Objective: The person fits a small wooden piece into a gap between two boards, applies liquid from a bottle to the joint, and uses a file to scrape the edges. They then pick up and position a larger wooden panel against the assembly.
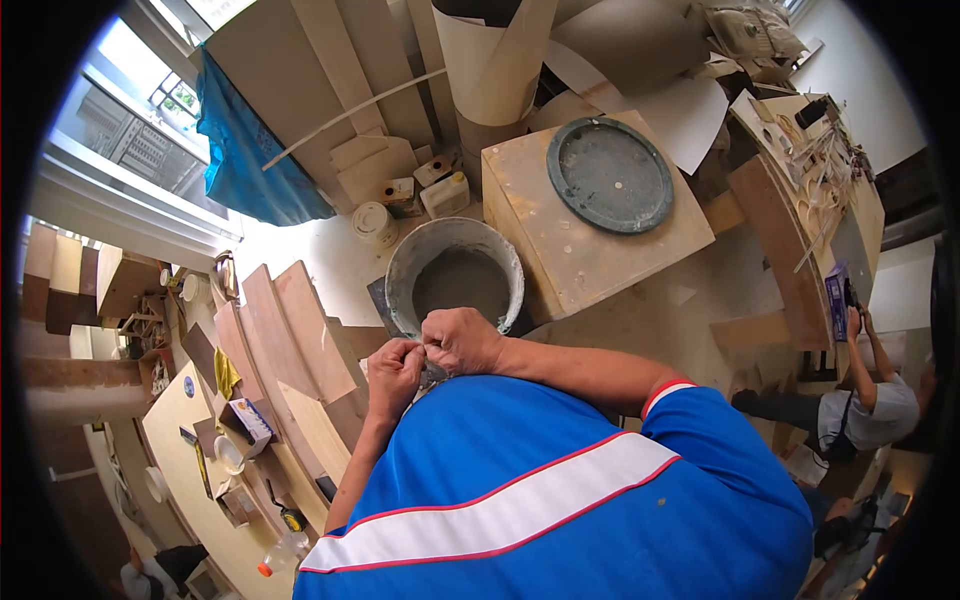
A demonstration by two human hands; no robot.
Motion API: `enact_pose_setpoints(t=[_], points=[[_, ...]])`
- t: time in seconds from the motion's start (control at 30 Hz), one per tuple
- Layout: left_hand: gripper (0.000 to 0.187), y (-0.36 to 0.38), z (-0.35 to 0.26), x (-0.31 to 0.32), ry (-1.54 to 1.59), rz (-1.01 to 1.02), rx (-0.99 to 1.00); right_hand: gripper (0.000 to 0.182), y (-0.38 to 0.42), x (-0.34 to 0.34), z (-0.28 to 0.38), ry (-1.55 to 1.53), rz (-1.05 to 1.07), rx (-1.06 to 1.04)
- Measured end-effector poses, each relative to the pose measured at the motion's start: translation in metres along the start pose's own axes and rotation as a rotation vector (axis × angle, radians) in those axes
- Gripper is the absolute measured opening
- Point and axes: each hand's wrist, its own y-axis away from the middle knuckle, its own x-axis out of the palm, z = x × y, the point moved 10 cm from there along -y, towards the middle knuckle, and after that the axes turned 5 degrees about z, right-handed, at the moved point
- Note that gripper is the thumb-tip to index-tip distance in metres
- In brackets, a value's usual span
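My left hand (395,376) and my right hand (462,341) meet in front of my blue shirt, at the near rim of a large bucket (398,285). Both are closed, fingers pinched together and almost touching. Whatever they hold is too small or too hidden to make out; a little grey shows just below them. Inside the bucket lies a smooth grey, mud-like material (460,284), and its rim is crusted with pale residue.
Right of the bucket, a wooden box (520,190) carries a round grey lid (612,175). A white tub (374,224) and a jug (445,195) stand behind. Leaning boards (300,330) and a cluttered workbench (180,430) are left. A co-worker (870,405) works far right.
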Motion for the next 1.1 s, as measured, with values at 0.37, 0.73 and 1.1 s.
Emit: enact_pose_setpoints(t=[0.37, 0.73, 1.1], points=[[0.004, 0.014, 0.027, -0.007, 0.039, 0.068, -0.127, 0.014, 0.001, 0.039, -0.024, -0.273, 0.106, 0.123], [0.005, 0.078, 0.061, -0.038, 0.149, -0.187, -0.176, 0.017, 0.031, 0.140, -0.051, -1.128, 0.426, 0.849], [0.024, 0.115, 0.063, -0.071, -0.404, -0.326, 0.053, 0.012, 0.056, 0.233, -0.074, -1.203, 0.643, 1.121]])
